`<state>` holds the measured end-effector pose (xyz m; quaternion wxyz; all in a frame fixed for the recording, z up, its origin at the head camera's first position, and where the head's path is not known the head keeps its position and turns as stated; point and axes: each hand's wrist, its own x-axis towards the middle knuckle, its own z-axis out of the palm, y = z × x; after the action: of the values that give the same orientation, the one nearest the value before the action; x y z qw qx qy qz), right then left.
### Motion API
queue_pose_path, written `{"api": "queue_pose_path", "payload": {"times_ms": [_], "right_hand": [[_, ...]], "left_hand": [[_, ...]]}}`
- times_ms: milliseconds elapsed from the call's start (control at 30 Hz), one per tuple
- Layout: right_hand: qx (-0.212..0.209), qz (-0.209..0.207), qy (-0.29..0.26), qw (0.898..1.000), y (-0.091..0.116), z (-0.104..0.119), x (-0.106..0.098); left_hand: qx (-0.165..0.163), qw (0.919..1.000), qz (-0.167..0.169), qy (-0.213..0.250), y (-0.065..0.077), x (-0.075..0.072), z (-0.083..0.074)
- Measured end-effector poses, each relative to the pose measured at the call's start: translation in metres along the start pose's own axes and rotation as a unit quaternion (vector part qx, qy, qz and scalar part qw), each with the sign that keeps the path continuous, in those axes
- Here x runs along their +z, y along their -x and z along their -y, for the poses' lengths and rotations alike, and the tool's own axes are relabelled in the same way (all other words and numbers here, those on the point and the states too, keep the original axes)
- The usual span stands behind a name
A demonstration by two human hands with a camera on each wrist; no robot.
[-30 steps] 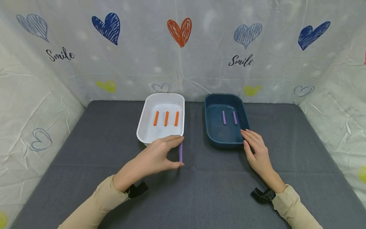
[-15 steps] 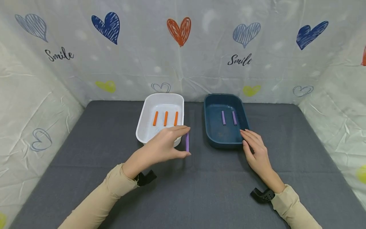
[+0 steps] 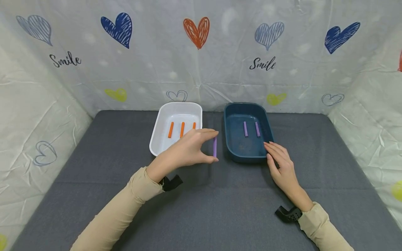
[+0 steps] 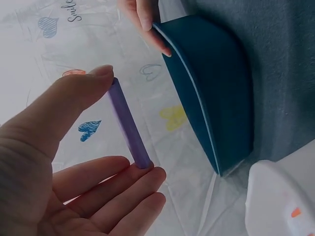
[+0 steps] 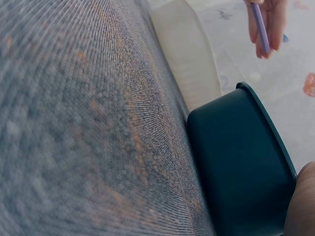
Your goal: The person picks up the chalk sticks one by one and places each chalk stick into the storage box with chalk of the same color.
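Observation:
In the head view my left hand (image 3: 188, 148) pinches a slim purple stick (image 3: 215, 146) end to end between thumb and fingertips. It hangs above the gap between a white tub (image 3: 154, 139) and a dark blue tub (image 3: 246, 159). The left wrist view shows the same purple stick (image 4: 129, 125) spanning thumb to fingers. My right hand (image 3: 282, 167) holds the blue tub at its near right corner, fingertips over the rim and thumb against the outside. Two purple sticks (image 3: 245, 129) lie side by side inside the blue tub.
Several orange sticks (image 3: 170, 130) lie in the white tub, partly covered by my left hand. Both tubs stand at the back of a grey cloth-covered table (image 3: 213, 216). Behind rises a white curtain (image 3: 232, 69) printed with hearts.
My left hand, holding the purple stick, has moved right and away from me, from the white tub's near corner towards the blue tub. My right hand has stayed at the blue tub.

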<state>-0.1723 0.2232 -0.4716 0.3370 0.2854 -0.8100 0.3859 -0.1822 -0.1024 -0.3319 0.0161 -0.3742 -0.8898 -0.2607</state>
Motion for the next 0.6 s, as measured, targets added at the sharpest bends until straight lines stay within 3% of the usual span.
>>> {"api": "queue_pose_path", "payload": {"times_ms": [133, 600], "right_hand": [[0.0, 0.0, -0.001, 1.0, 0.0, 0.0, 0.0], [0.003, 0.001, -0.002, 1.0, 0.0, -0.001, -0.001]], "left_hand": [[0.003, 0.9999, 0.009, -0.007, -0.013, -0.001, 0.0], [-0.036, 0.9976, 0.052, -0.027, -0.054, -0.002, 0.002]]}}
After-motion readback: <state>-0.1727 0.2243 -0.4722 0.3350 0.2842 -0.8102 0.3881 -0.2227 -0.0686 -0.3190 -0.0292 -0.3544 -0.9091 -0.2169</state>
